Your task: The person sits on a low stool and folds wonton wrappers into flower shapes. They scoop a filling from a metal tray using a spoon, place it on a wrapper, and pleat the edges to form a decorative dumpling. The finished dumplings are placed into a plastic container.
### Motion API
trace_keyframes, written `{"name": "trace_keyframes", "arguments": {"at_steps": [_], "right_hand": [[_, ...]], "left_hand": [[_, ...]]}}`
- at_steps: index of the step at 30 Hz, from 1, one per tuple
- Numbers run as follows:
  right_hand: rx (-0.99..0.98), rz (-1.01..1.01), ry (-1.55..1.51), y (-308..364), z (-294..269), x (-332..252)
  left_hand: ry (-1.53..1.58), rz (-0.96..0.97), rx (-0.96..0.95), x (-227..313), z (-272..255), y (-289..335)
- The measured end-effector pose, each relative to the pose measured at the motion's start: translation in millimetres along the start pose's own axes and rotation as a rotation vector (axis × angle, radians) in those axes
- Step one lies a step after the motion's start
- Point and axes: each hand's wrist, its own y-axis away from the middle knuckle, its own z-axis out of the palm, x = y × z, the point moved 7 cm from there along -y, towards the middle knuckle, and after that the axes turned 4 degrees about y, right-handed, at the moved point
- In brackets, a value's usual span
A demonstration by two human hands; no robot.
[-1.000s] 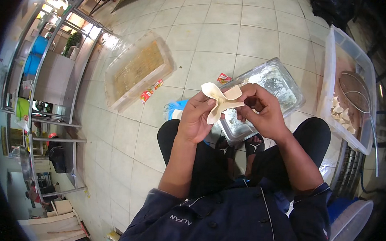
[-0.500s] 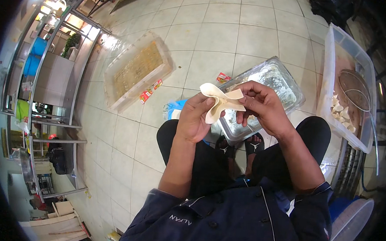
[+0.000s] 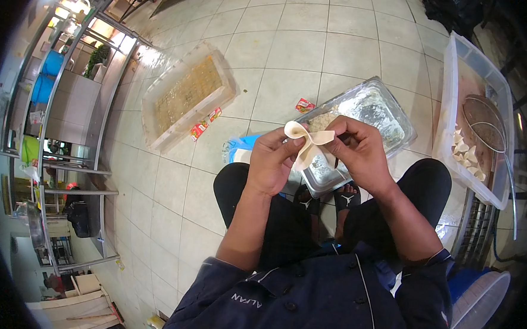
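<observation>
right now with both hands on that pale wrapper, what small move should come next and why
I'd probably pinch the pale wrapper closed at its upper left: the left hand and right hand both hold it, yet that fold curls open.

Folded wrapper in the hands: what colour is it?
The wrapper is plain pale cream, best seen in the head view.

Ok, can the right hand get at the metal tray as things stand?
Probably yes: the metal tray lies open on the floor below the right hand, with nothing visible in between. That hand is occupied, though: it and the left hand both pinch the pale folded wrapper.
</observation>
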Motion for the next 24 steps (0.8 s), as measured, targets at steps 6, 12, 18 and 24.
{"name": "trace_keyframes", "arguments": {"at_steps": [6, 12, 18, 24], "right_hand": [[0.150, 0.101, -0.197, 2.0, -1.1, 10.7], [0.192, 0.185, -0.207, 5.2, 2.0, 9.0], [0.161, 0.131, -0.102, 4.9, 1.1, 5.3], [0.116, 0.020, 0.082, 5.6, 0.8, 0.8]], "left_hand": [[-0.069, -0.019, 0.014, -2.4, 4.7, 1.1], [-0.075, -0.014, 0.000, 2.2, 8.2, 2.0], [-0.110, 0.045, -0.008, 3.8, 3.1, 1.6], [-0.169, 0.122, -0.009, 8.9, 3.3, -0.7]]}}
